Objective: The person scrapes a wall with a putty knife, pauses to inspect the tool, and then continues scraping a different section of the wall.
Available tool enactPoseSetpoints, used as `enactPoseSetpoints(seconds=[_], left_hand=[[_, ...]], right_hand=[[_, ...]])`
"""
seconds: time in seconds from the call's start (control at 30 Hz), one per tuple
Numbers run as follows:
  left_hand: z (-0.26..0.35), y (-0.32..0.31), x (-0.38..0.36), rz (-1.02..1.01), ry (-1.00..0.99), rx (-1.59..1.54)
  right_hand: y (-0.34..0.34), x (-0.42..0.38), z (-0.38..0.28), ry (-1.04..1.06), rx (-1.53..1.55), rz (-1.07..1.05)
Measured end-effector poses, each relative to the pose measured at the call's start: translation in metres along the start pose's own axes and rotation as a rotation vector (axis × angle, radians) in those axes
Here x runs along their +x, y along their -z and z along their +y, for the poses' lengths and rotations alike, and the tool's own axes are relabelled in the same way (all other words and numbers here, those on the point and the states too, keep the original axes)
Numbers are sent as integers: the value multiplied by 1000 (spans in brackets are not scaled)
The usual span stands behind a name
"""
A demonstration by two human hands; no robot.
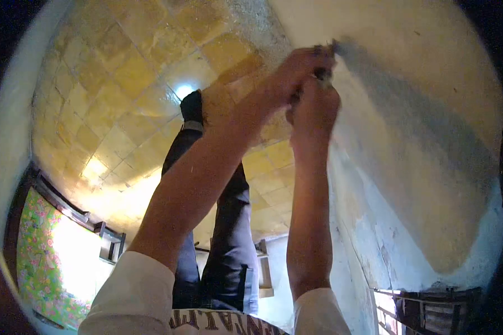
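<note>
My left hand (308, 62) and my right hand (317, 109) are close together against the wall, at the upper right of the middle. Both are closed, the left one farther out. A dark-handled tool (322, 73) shows between them. Its dark tip meets the wall surface (397, 72). The fingers and some blur hide most of the tool, so I cannot make out its kind.
Yellowish floor tiles (123, 50) lie below, with rough debris (260, 25) along the wall's foot. My dark shoe (191, 106) stands on the tiles. A floral curtain (36, 245) hangs by a bright opening at left. A slatted window (430, 312) is at lower right.
</note>
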State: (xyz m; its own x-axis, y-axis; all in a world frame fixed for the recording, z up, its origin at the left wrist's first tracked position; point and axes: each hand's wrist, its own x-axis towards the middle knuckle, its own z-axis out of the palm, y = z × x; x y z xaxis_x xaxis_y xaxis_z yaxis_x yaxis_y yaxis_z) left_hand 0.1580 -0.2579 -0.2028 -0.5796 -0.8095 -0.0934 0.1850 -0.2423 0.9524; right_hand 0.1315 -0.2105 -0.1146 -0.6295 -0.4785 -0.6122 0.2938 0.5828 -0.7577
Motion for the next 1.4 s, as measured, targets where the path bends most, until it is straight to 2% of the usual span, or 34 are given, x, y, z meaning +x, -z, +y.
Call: enactPoseSetpoints(seconds=[0.07, 0.13, 0.17, 0.27, 0.3, 0.33, 0.37, 0.43, 0.5, 0.57, 0.67, 0.7, 0.73, 0.8, 0.83, 0.93, 1.03, 1.13, 1.2, 1.23, 1.3, 1.33, 1.4], left_hand=[[17, 3, 8, 88, 544, -530], [68, -4, -4, 147, 364, -292], [68, -11, -7, 134, 241, -310], [55, 9, -3, -126, 393, -131], [17, 15, 9, -103, 504, -303], [15, 15, 16, -81, 510, -388], [12, 16, 24, -59, 516, -473], [24, 5, 15, -50, 391, -311], [35, -7, 7, 48, 471, -378], [-20, 7, 12, 27, 525, -468], [-92, 12, 12, -126, 370, -222], [-95, 8, 7, -163, 390, -162], [-95, 4, 3, -203, 407, -102], [-65, -14, -16, -175, 645, -174], [-52, -25, -26, -129, 770, -225], [-17, -48, -46, 130, 822, -612], [-17, -47, -56, 49, 733, -460], [-8, -46, -63, 59, 704, -351], [2, -45, -69, 38, 753, -266], [3, -44, -71, 27, 775, -223], [0, -50, -74, 111, 648, -192], [5, -53, -73, 153, 585, -180], [13, -55, -71, 171, 625, -48]], right_hand=[[-4, 26, 17, 9, -94, -5], [4, 5, -3, 23, -86, 28], [6, -14, -21, 21, -81, 42], [-4, -13, -13, 49, -50, 135], [-6, 10, 7, 53, -81, 118], [-14, 19, -2, 71, -103, 96], [-13, 20, -9, 1, -51, 61], [-2, -9, -25, -27, -29, 63], [-2, -5, -13, -25, -3, 48], [-5, 24, 17, -56, 7, 6], [10, 64, 72, -127, 46, -15], [17, 67, 81, -168, 60, 0], [25, 58, 76, -244, 98, -8], [44, 24, 55, -396, 172, -25], [52, 16, 49, -385, 157, -56], [68, -6, 41, -378, 142, -133], [78, -15, 39, -372, 144, -179], [85, -19, 41, -366, 92, -215], [89, -22, 45, -368, 39, -224], [90, -21, 47, -326, -156, -188], [91, -16, 51, -234, -551, -107], [93, -14, 55, -20, -674, -63], [96, -10, 64, 415, -904, 26]])
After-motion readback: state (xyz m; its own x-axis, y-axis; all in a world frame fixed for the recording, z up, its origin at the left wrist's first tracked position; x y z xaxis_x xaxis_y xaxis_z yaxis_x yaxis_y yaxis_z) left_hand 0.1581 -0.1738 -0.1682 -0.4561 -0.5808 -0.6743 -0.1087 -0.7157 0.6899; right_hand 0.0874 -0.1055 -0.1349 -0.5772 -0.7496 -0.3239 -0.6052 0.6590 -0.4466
